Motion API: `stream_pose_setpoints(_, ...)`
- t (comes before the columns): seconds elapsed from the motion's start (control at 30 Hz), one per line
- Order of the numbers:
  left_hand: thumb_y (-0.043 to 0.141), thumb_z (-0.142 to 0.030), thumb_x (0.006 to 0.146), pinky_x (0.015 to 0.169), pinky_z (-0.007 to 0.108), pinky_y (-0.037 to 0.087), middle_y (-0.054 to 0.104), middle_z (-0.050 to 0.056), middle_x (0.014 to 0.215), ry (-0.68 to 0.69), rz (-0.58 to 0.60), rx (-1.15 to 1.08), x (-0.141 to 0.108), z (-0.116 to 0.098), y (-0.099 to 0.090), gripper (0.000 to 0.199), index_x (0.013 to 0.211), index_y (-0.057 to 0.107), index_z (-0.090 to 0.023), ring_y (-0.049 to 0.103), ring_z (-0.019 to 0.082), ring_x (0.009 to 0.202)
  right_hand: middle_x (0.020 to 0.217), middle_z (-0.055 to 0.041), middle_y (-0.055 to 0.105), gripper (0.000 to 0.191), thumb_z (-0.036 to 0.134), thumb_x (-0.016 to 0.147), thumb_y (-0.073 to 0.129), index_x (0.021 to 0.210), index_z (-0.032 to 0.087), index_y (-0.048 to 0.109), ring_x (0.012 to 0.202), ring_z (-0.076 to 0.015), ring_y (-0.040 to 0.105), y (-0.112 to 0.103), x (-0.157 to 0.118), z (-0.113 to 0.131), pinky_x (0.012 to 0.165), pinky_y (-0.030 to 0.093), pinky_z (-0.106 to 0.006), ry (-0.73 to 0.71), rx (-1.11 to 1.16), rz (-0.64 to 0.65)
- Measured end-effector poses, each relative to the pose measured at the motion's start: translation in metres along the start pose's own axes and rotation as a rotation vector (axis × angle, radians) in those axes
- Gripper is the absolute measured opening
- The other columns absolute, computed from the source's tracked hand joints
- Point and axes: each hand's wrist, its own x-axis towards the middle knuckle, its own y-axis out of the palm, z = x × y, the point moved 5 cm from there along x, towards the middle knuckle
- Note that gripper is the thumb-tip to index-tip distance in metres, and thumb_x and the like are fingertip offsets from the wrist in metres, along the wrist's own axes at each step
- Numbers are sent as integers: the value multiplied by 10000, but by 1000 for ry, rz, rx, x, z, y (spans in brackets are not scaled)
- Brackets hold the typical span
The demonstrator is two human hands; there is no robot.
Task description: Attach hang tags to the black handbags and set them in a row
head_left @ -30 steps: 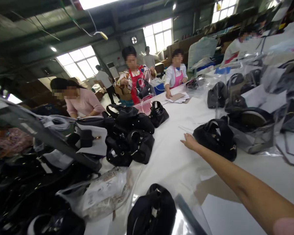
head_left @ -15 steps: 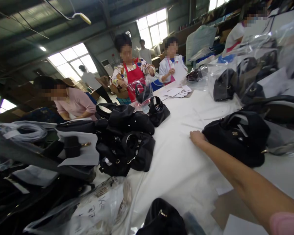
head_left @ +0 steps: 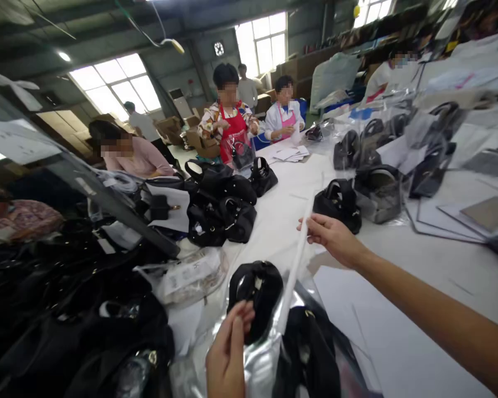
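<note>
My right hand reaches over the white table with its fingers closed on a long, narrow white strip. The strip slants down towards a black handbag near the front. My left hand is in front of another black handbag, its fingers bent together. What the left fingers hold, if anything, I cannot make out. Clear plastic lies around and under these two bags. Beyond my right hand stands a further black handbag with its handle up.
Black handbags are heaped at the left, beside a slanting metal bar. A plastic packet lies near them. White sheets lie at the right, with plastic-bagged handbags beyond. Several people work around the table.
My right hand has left the black handbag at the right and now grips the white strip. My left hand has come into view. The camera view has shifted.
</note>
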Motion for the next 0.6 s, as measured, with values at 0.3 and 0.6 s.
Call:
stream_pose_setpoints(0.3, 567, -396, 881, 507, 187, 519, 672, 55, 911, 111, 587, -57, -50, -58, 41, 463, 1290, 561, -179, 593, 78, 574, 1081, -48, 687, 396, 392, 885, 568, 1252, 243, 575, 819, -172, 669, 53, -166, 35, 776, 554, -332, -203, -395, 60)
stream_pose_setpoints(0.6, 566, -235, 817, 442, 199, 520, 664, 43, 690, -91, 684, 358, -71, 28, -15, 253, 1011, 641, -92, 629, 119, 473, 933, -45, 732, 311, 452, 888, 503, 978, 246, 718, 842, -228, 672, 29, -263, -42, 803, 529, -359, -113, -831, -62)
